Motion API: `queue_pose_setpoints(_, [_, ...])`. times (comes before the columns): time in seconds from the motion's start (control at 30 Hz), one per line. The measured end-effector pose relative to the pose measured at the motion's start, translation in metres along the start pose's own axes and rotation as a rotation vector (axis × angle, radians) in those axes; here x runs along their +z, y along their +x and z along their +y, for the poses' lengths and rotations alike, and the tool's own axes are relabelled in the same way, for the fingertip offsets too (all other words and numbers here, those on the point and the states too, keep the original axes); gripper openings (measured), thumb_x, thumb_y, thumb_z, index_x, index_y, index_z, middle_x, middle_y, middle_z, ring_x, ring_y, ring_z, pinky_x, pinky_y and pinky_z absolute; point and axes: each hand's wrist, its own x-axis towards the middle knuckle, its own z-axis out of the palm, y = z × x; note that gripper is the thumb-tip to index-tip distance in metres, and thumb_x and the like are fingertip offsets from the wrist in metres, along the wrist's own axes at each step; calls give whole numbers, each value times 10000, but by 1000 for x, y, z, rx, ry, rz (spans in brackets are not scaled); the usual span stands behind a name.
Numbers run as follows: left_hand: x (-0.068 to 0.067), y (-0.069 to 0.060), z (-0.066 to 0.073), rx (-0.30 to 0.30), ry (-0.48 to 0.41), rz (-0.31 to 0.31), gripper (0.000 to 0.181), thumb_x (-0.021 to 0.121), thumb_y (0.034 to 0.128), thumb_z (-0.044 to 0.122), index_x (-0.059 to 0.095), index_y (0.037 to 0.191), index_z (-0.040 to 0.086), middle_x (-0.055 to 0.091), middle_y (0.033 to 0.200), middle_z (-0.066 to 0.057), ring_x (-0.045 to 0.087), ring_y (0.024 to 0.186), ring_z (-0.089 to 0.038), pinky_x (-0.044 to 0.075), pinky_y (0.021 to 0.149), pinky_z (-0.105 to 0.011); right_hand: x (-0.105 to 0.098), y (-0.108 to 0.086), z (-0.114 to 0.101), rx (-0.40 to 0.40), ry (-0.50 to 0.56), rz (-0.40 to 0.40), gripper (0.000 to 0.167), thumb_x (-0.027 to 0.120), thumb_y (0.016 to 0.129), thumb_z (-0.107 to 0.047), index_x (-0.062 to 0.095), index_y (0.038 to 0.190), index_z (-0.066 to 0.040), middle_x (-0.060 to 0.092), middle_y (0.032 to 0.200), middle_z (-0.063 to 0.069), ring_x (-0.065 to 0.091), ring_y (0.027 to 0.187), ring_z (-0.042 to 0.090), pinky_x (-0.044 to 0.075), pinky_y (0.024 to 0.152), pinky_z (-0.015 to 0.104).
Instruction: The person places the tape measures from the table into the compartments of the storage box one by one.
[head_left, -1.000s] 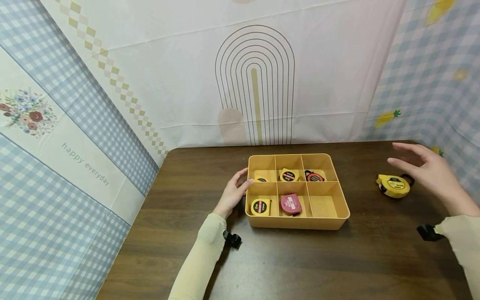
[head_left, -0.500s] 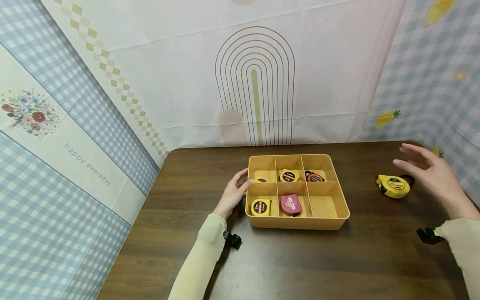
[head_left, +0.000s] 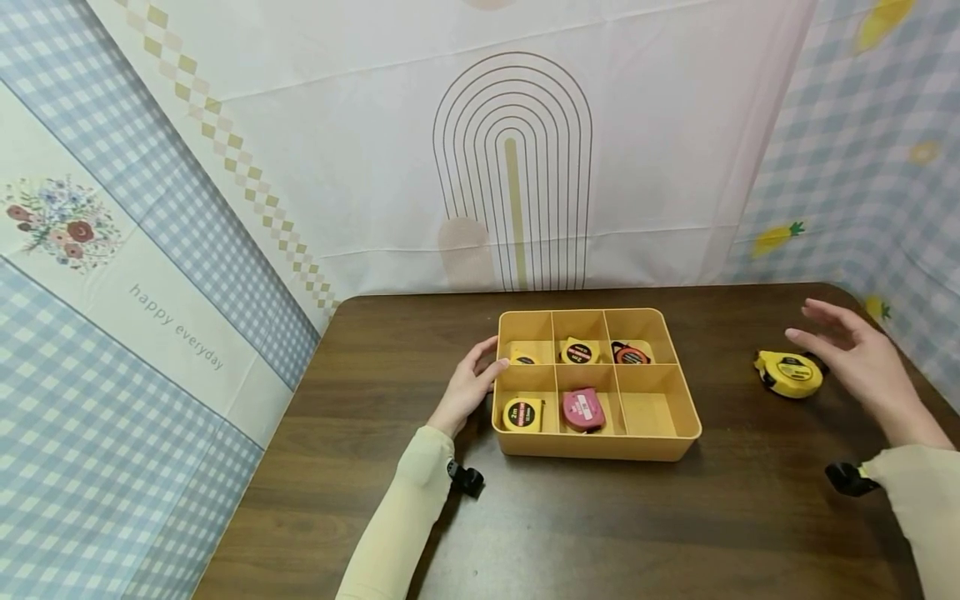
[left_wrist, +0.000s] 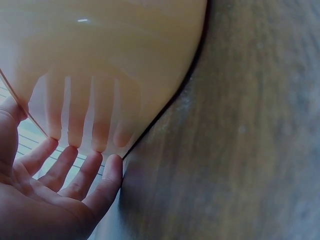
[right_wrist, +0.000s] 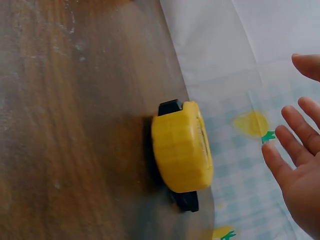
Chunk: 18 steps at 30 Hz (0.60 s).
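Note:
My left hand (head_left: 467,389) holds the left wall of a yellow six-compartment storage box (head_left: 600,447). Its thumb lies over the rim and its fingertips meet the outer wall, as the left wrist view shows. To the right of the box, a yellow tape measure (head_left: 789,374) with a black strap lies on the table. Just beyond it hovers my right hand (head_left: 862,358), fingers spread and apart from the tape. In the right wrist view, the tape measure (right_wrist: 182,147) shows its side, with the loosely bent hand (right_wrist: 305,165) at the right edge.
Inside the box sit a pink tape measure (head_left: 582,410), a yellow one (head_left: 522,414) at front left, and several more in the back row. The front right compartment (head_left: 649,412) holds nothing. The dark wooden table (head_left: 585,525) ends at a cloth backdrop (head_left: 637,167).
My right hand has shifted a little rightward and then lower beside the tape measure. The left hand and box keep their places.

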Motion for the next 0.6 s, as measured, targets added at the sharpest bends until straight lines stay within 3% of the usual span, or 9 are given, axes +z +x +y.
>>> queue_pose_setpoints(0.17, [0, 0, 0, -1, 7, 5, 606, 616, 1021, 196, 366, 1549, 34, 407, 1550, -199, 514, 1312, -350, 515, 959, -480, 2, -1, 7, 44, 12, 0, 845, 584, 935, -626, 198, 1620, -317, 193, 1665, 121, 273, 1413, 517, 273, 1017, 729])
queue_pose_setpoints(0.6, [0, 1, 1, 2, -11, -6, 596, 602, 1024, 160, 357, 1550, 22, 391, 1557, -212, 520, 1303, -363, 506, 971, -513, 7, -1, 24, 94, 62, -8, 901, 566, 961, -593, 154, 1631, -152, 147, 1658, 202, 116, 1474, 500, 202, 1076, 725])
